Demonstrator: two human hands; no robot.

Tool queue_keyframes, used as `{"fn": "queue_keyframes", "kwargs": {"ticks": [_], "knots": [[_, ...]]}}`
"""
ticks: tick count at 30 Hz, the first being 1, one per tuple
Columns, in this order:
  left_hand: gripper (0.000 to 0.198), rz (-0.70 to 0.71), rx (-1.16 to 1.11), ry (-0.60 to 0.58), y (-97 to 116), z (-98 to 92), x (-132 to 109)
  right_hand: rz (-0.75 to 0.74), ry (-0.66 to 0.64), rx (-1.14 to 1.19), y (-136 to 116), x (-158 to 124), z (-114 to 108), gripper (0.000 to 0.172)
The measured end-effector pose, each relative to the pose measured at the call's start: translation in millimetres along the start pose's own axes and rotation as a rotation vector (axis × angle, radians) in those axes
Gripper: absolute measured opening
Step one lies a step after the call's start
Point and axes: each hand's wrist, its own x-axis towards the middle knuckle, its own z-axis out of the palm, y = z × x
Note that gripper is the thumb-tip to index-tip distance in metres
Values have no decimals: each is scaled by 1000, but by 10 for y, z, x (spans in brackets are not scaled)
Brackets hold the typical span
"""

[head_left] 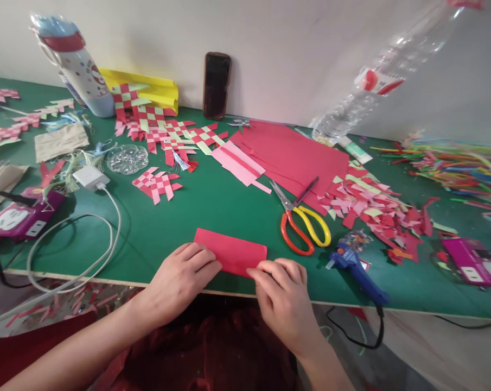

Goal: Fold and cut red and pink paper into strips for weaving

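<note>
A red paper rectangle [237, 251], seemingly folded, lies at the front edge of the green table. My left hand [188, 267] has its curled fingers closed on the paper's left end. At the lower right corner, my right hand [282, 285] pinches the paper between thumb and fingers. Scissors [298, 217] with one red and one yellow handle lie with blades apart, just beyond my right hand. Behind them spread red paper sheets [298, 157] and a pink paper strip piece [239, 163]. A woven paper fish [155, 184] rests further left.
Paper scraps [375, 203] and a blue glue gun [357, 266] are on the right. A plastic bottle [371, 81], phone [216, 85] and flask [76, 65] stand along the wall. More woven fish [159, 125] and a white cable [117, 217] lie left.
</note>
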Motion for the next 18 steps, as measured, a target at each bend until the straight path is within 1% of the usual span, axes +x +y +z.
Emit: {"fn": "queue_keyframes", "kwargs": {"ticks": [3,6,9,13,16,18], "knots": [[27,-12,24,-39,-1,-12,14,19,-8,-10,-2,13,-10,12],[27,-8,48,-41,-11,-22,37,10,1,-32,2,36,-7,14],[24,15,73,-53,-24,-35,60,4,-4,-48,-5,53,-1,11],[24,8,87,-81,-42,-46,63,2,-9,-52,-34,53,-1,10],[23,9,61,-63,-39,-32,58,4,-4,-55,-82,70,9,11],[22,17,49,-44,-23,-14,64,-4,-28,-56,-126,93,35,13]]}}
